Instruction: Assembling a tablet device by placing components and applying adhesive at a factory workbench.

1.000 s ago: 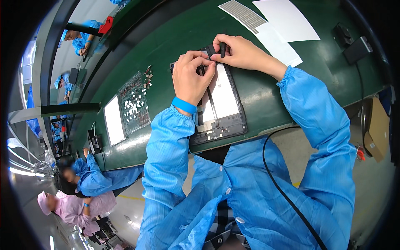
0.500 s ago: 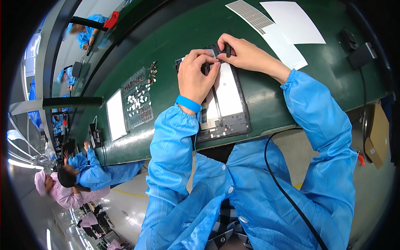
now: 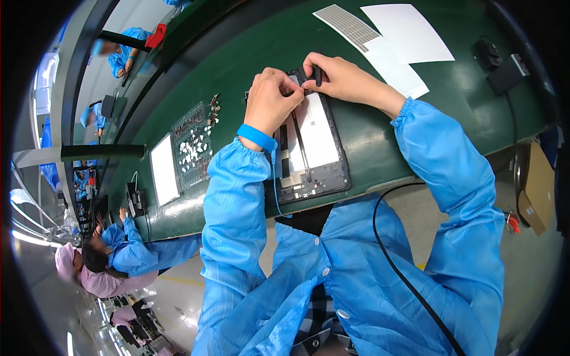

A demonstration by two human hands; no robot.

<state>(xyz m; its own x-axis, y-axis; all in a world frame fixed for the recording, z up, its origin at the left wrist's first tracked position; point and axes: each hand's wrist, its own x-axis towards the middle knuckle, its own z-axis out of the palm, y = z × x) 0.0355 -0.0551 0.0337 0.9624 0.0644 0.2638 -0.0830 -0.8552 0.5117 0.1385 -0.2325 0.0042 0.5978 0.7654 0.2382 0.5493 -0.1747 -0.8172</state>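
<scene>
An opened tablet (image 3: 320, 142) lies on the green bench in front of me, its inside facing up, with large pale panels and a dark frame. My left hand (image 3: 270, 102), wearing a blue wrist strap (image 3: 257, 137), bends over the tablet's far left part. Its thumb and index finger are pinched together; anything between them is too small to make out. My right hand (image 3: 335, 76) is at the far edge, its fingers closed around a slim black tool (image 3: 318, 76). The fingertips of both hands almost meet and hide that end of the tablet.
To the left lie a clear tray (image 3: 193, 145) of small white and dark parts and a white sheet (image 3: 164, 170). Papers (image 3: 409, 35) and a label sheet (image 3: 344, 26) are at the far right, near a black box (image 3: 509, 74). Co-workers sit along the left.
The whole view has shifted slightly. My left fingertips have drawn back a little to the left over the tablet. The right hand keeps its grip on the black tool.
</scene>
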